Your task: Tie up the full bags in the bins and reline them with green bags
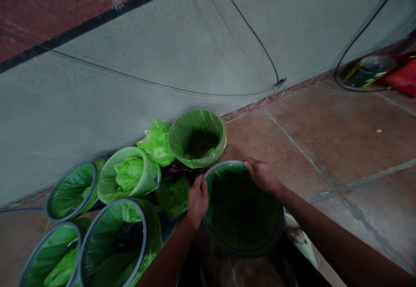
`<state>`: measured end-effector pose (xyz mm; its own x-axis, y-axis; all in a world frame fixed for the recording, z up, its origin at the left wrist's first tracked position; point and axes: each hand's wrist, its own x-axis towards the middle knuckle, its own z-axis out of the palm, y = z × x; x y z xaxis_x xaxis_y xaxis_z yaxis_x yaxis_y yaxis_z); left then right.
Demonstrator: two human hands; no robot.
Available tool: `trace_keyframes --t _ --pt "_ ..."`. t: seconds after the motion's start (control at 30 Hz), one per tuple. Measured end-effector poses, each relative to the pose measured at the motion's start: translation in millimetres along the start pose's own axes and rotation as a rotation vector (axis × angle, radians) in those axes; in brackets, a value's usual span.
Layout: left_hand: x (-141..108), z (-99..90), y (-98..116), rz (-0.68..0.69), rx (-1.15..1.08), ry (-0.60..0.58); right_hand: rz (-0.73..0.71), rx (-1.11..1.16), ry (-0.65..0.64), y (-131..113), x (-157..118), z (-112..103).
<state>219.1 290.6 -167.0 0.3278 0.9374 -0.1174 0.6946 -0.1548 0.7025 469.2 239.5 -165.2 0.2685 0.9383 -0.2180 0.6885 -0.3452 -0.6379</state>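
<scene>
A trash bin (pixel 243 209) lined with a green plastic bag stands in front of me, with a grey ring around its mouth. My left hand (pixel 197 200) is closed on the left side of that rim, its thumb over the edge. On the far right of the same rim, my right hand (pixel 260 174) is closed too. The inside of the bin is dark, so its bottom cannot be made out. Just beyond the rim sits another bin (pixel 197 137) with a light green liner folded over its edge.
Several more lined bins stand to the left, among them a grey-rimmed bin (pixel 112 243) and a pale bin (pixel 128 174). A crumpled green bag (pixel 157 142) lies near the wall (pixel 130 101). A black cable (pixel 256 36) hangs there. At right are a tin (pixel 368 70) and a red bag (pixel 401 75).
</scene>
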Motion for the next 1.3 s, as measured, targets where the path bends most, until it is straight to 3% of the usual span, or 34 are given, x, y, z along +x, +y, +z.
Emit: trace_keyframes --t 0.2,0.3,0.4,0.5,0.6,0.73,0.83,1.07,1.2,1.3 --pt "30 -13.7 -3 0.121 0.097 -0.026 0.155 0.138 0.012 10 -34 5" --pt "32 -27.8 -4 0.157 0.076 0.007 0.219 0.204 0.027 22 -46 0" --pt "17 -42.7 -7 0.048 0.042 0.018 0.272 0.290 0.143 27 -41 -6" --pt "-2 -48.6 -10 -0.156 0.007 -0.003 0.178 0.341 0.140 18 -22 -5" --pt "-10 -40.3 -10 -0.227 -0.016 -0.040 0.032 0.266 0.036 4 -7 2" --pt "-11 -21.1 -10 -0.218 -0.030 0.022 0.018 0.189 -0.078 0 -2 10" --pt "-14 -13.2 -13 -0.197 -0.052 0.088 0.014 0.182 -0.065 3 -3 13" --pt "-8 -11.4 -8 -0.125 -0.101 0.070 0.025 0.116 0.055 -5 -16 12" --pt "6 -34.2 -7 -0.040 -0.127 0.011 0.117 0.038 0.072 11 -43 4" --pt "-7 -60.6 -22 -0.115 -0.166 -0.037 0.145 -0.057 0.084 26 -52 -7"
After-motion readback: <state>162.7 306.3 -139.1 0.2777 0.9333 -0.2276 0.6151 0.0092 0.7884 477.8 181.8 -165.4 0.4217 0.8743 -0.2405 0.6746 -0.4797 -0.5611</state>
